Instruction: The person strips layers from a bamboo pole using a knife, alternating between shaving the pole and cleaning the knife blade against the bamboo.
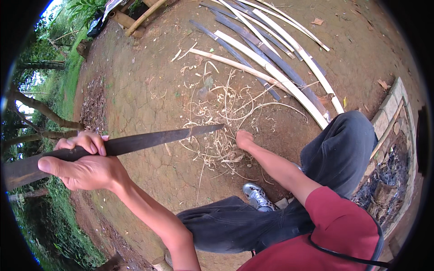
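A long dark bamboo strip point(153, 140) reaches from the left rim to the middle of the view, its far end narrowing over the shavings. My left hand point(92, 168) grips it, thumb below and fingers over the upper edge. Just right of the strip's tip, my right hand point(244, 139) is closed in a fist; whatever it may hold is hidden. Beneath both lies a heap of thin, pale curled shavings point(224, 151) on the dirt ground.
Several dark and pale bamboo strips point(271, 67) lie fanned out at the far right. A brick-edged pit point(384, 194) with ash and charred wood is at right. My silver shoe point(257, 196) stands beside the shavings. Grass and branches point(45, 113) line the left.
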Action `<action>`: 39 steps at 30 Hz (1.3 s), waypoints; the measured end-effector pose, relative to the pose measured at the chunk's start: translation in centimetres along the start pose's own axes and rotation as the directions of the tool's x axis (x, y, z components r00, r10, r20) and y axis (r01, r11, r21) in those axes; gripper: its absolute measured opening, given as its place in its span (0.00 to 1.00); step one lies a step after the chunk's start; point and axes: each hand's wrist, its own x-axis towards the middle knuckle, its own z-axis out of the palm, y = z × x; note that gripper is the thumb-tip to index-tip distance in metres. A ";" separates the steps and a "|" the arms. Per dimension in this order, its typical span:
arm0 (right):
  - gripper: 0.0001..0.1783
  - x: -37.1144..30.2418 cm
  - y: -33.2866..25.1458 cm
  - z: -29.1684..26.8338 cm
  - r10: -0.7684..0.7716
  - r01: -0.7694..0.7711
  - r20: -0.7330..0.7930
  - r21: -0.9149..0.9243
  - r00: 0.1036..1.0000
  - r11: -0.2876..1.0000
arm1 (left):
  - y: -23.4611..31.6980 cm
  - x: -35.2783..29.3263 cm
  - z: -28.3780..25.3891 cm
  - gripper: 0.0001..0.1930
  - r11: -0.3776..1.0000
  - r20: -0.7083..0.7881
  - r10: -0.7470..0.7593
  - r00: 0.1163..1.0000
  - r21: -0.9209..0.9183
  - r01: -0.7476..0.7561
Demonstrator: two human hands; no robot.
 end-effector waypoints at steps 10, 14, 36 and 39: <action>0.16 -2.5 -5.4 -5.5 -0.106 0.175 -0.213 0.337 0.971 0.925 | -2.0 4.4 -3.1 0.26 0.988 -0.216 -0.118 0.969 0.068 0.136; 0.15 -5.4 -10.0 -16.1 -0.261 0.393 -0.424 0.260 0.867 0.882 | -3.1 8.4 -5.5 0.28 0.991 -0.064 -0.118 0.991 -0.070 0.113; 0.15 -29.4 -28.6 -39.2 -0.666 0.947 -0.706 0.321 0.243 0.006 | 0.5 5.3 -6.6 0.25 0.948 0.171 -0.184 0.968 -0.228 0.221; 0.18 -31.1 -30.5 -39.1 -0.652 0.946 -0.732 0.317 0.199 -0.067 | 1.0 4.5 -6.4 0.25 0.949 0.196 -0.184 0.963 -0.220 0.226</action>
